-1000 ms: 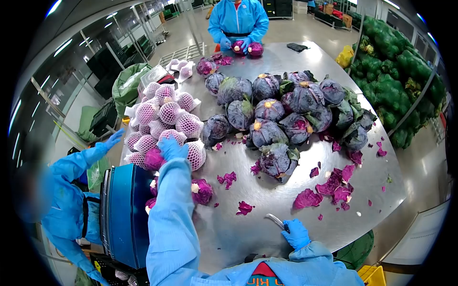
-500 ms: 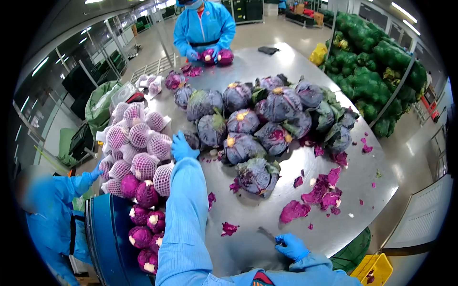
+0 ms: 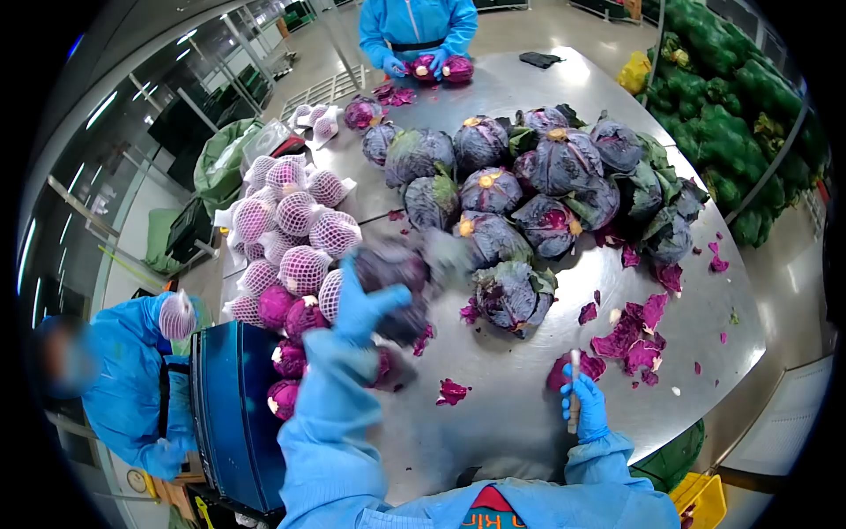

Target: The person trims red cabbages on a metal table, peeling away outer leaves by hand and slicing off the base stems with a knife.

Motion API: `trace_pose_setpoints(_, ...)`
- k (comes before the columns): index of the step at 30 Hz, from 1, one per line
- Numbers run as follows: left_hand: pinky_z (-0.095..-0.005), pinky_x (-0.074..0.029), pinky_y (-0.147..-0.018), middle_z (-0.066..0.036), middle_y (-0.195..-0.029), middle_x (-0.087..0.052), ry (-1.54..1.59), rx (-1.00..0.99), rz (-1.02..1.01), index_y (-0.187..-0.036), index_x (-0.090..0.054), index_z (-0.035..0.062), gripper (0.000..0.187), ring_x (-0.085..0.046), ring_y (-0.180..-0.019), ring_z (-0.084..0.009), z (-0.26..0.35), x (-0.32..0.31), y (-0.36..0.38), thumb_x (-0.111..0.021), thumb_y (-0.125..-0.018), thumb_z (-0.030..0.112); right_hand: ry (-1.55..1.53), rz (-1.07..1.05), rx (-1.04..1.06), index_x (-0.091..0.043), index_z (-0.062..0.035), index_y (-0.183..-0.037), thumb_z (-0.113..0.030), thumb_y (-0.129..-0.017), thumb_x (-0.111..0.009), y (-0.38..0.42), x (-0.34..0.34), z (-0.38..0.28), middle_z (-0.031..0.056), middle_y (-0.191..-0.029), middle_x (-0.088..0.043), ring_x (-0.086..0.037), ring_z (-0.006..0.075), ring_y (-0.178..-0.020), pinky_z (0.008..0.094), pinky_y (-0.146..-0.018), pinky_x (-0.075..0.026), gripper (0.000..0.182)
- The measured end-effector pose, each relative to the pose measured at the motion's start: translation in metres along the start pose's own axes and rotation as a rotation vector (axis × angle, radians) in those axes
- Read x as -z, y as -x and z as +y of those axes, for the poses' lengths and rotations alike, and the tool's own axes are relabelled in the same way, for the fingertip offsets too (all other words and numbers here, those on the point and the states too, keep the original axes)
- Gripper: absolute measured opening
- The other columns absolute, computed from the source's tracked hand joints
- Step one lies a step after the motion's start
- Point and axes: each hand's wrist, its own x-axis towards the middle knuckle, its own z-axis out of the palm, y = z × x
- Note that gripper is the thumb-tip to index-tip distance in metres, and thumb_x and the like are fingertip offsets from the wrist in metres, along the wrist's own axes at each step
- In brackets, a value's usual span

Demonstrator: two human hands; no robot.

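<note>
My left hand point(image 3: 366, 304), in a blue glove, is closed on a dark, motion-blurred cabbage point(image 3: 392, 286) with loose outer leaves, beside the net-wrapped cabbages point(image 3: 304, 269). In my right hand point(image 3: 585, 406), also gloved, is a knife point(image 3: 575, 388) held upright with its light part on top, over the table's near side. Leafy purple cabbages point(image 3: 489, 189) lie heaped past my hands. Peeled purple cabbages point(image 3: 288, 359) sit left of my left forearm.
Across the metal table point(image 3: 493, 414), a co-worker point(image 3: 419, 26) holds two peeled cabbages. Another person point(image 3: 132, 370) at the left holds a netted cabbage near a blue bin point(image 3: 233, 406). Purple leaf scraps point(image 3: 630, 339) lie at the right. Green net sacks point(image 3: 723, 115) stand beyond.
My left hand has come nearer with a cabbage in it. My right hand has risen, turning the knife upright. The view has shifted. The person at left now holds a netted cabbage.
</note>
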Motion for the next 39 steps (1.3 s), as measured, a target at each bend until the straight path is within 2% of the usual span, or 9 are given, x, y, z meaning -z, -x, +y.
trace_pose_setpoints(9, -0.0368, -0.04, -0.103, -0.014, -0.13, -0.044, 0.14, 0.371, -0.071, -0.139, -0.028, -0.0005, 0.109, -0.047, -0.119, -0.0241, -0.105, -0.14, 0.157, -0.092, -0.053, 0.017, 0.042, 0.107, 0.122, -0.053, -0.0101, -0.132, -0.013, -0.09, -0.059, -0.005, 0.002, -0.028, 0.0007, -0.076, -0.06, -0.051, 0.0067, -0.051, 0.021, -0.044, -0.043, 0.042)
trace_pose_setpoints(14, -0.0322, -0.047, -0.091, -0.007, -0.112, -0.061, 0.112, 0.658, -0.338, -0.127, -0.05, 0.0028, 0.049, -0.059, -0.101, -0.0162, -0.064, -0.113, 0.114, -0.071, -0.084, 0.015, 0.079, 0.137, 0.145, -0.051, -0.0091, -0.133, -0.02, -0.094, -0.051, 0.003, 0.03, -0.019, 0.002, -0.076, -0.062, -0.05, 0.0058, -0.048, 0.0194, -0.04, -0.04, 0.04)
trace_pose_setpoints(16, -0.0288, -0.05, -0.083, -0.006, -0.097, -0.067, -0.318, 0.245, -0.083, -0.115, -0.059, 0.0013, 0.034, -0.062, -0.09, -0.0146, -0.134, -0.063, 0.07, -0.067, -0.087, 0.019, 0.076, 0.172, 0.155, -0.051, -0.0116, -0.134, -0.018, -0.093, -0.056, -0.001, 0.037, -0.018, 0.0005, -0.077, -0.061, -0.048, 0.0047, -0.048, 0.019, -0.04, -0.038, 0.042)
trace_pose_setpoints(19, -0.0449, -0.028, -0.11, -0.022, -0.139, -0.043, -0.894, -0.455, 0.248, -0.135, -0.045, 0.0027, 0.06, -0.037, -0.131, -0.0368, -0.2, -0.001, -0.017, -0.067, -0.084, 0.026, 0.087, 0.23, 0.281, -0.05, -0.0134, -0.136, -0.01, -0.088, -0.063, -0.009, 0.039, -0.02, -0.0024, -0.078, -0.059, -0.043, 0.0027, -0.05, 0.0184, -0.042, -0.035, 0.05)
trace_pose_setpoints(22, -0.0545, -0.02, -0.112, -0.019, -0.15, -0.029, -1.547, 0.041, 0.057, -0.139, -0.044, 0.0171, 0.059, -0.025, -0.137, -0.0414, -0.181, 0.0, -0.05, -0.054, -0.088, 0.045, 0.414, 0.376, 0.518, -0.056, -0.0107, -0.13, -0.007, -0.086, -0.063, -0.039, 0.049, -0.03, -0.002, -0.084, -0.059, -0.056, 0.0075, -0.074, 0.0226, -0.067, -0.049, 0.045)
trace_pose_setpoints(25, -0.0478, -0.03, -0.107, -0.021, -0.135, -0.046, -1.65, -0.4, -0.076, -0.129, -0.052, 0.0101, 0.046, -0.041, -0.125, -0.0372, -0.338, 0.081, -0.098, -0.051, -0.092, 0.038, 0.936, 0.588, 0.968, -0.061, -0.0103, -0.121, -0.009, -0.077, -0.063, -0.066, 0.078, -0.066, 0.0131, -0.113, -0.058, -0.056, 0.0283, -0.106, 0.0372, -0.092, -0.046, 0.044)
trace_pose_setpoints(28, -0.044, -0.038, -0.099, -0.025, -0.125, -0.051, -0.804, -0.041, 0.118, -0.122, -0.056, 0.0015, 0.039, -0.05, -0.111, -0.0406, -0.257, 0.018, -0.03, -0.05, -0.095, 0.029, 1.145, 0.853, 0.7, -0.058, -0.0204, -0.125, -0.025, -0.077, -0.06, -0.108, 0.115, -0.094, 0.0151, -0.13, -0.05, -0.046, 0.0377, -0.12, 0.0553, -0.102, -0.033, 0.048)
trace_pose_setpoints(33, -0.0558, -0.036, -0.1, -0.027, -0.135, -0.042, -1.414, -0.157, -0.187, -0.132, -0.048, 0.003, 0.05, -0.041, -0.123, -0.0461, -0.202, -0.001, 0.132, -0.053, -0.089, 0.028, 1.145, 0.65, 0.11, -0.047, -0.034, -0.136, -0.038, -0.081, -0.057, -0.123, 0.082, -0.103, 0.012, -0.148, -0.032, -0.03, 0.0425, -0.133, 0.0705, -0.102, -0.023, 0.056)
trace_pose_setpoints(39, -0.0641, -0.012, -0.11, -0.023, -0.152, -0.02, -1.241, -0.651, -0.625, -0.149, -0.02, 0.0167, 0.063, -0.012, -0.138, -0.0516, -0.249, 0.006, 0.306, -0.035, -0.095, 0.046, 1.408, 0.53, 0.279, -0.041, -0.0387, -0.138, -0.037, -0.086, -0.055, -0.11, 0.018, -0.048, 0.0113, -0.152, -0.026, -0.021, 0.0455, -0.138, 0.0765, -0.101, -0.014, 0.055)
